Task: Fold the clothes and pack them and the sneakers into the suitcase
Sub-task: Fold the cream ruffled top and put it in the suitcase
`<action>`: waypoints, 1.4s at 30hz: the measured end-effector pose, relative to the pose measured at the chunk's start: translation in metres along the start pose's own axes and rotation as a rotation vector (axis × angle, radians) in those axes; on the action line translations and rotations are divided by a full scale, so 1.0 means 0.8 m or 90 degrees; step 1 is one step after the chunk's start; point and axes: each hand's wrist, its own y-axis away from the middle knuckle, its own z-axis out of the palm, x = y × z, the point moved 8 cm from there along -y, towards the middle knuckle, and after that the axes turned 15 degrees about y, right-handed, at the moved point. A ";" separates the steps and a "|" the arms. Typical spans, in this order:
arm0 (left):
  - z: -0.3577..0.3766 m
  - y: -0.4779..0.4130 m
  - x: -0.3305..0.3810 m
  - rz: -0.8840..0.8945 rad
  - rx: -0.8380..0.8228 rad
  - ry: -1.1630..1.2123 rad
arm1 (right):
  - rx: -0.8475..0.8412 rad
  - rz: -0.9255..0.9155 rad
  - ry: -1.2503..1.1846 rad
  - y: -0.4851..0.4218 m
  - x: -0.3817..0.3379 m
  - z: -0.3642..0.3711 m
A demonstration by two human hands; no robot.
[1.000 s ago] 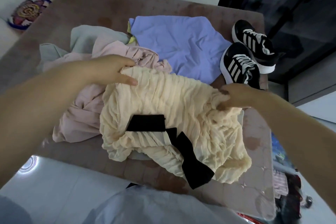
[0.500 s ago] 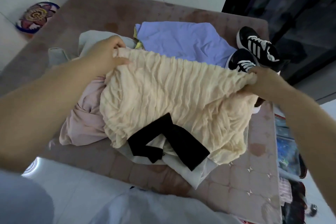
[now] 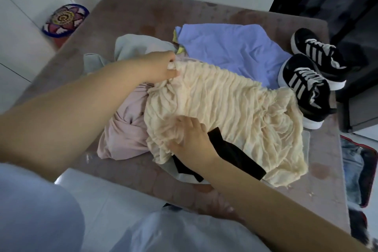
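The left hand (image 3: 161, 67) pinched the cream top (image 3: 235, 108) at its 11 o'clock corner; the right hand (image 3: 192, 139) pressed flat-fingered near its 7 o'clock edge.

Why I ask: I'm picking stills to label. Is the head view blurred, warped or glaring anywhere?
Head view: soft, dim light, no hard shadows, only a faint floor sheen; wide-angle lens bows the padded surface's edges; cream top and sneakers sharp; pale sleeve nearest the camera is out of focus.
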 end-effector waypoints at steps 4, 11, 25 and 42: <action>-0.003 0.008 0.030 0.050 -0.046 -0.008 | 0.031 0.120 -0.175 -0.020 -0.015 -0.012; -0.002 0.017 0.114 0.076 -0.062 0.069 | 0.143 0.282 -0.330 -0.021 -0.014 -0.040; 0.113 0.001 0.264 -0.013 -0.378 0.520 | 0.254 0.443 -0.559 0.110 0.200 -0.121; 0.176 -0.067 0.149 0.064 0.037 0.055 | 0.133 0.305 -0.216 0.134 0.294 -0.100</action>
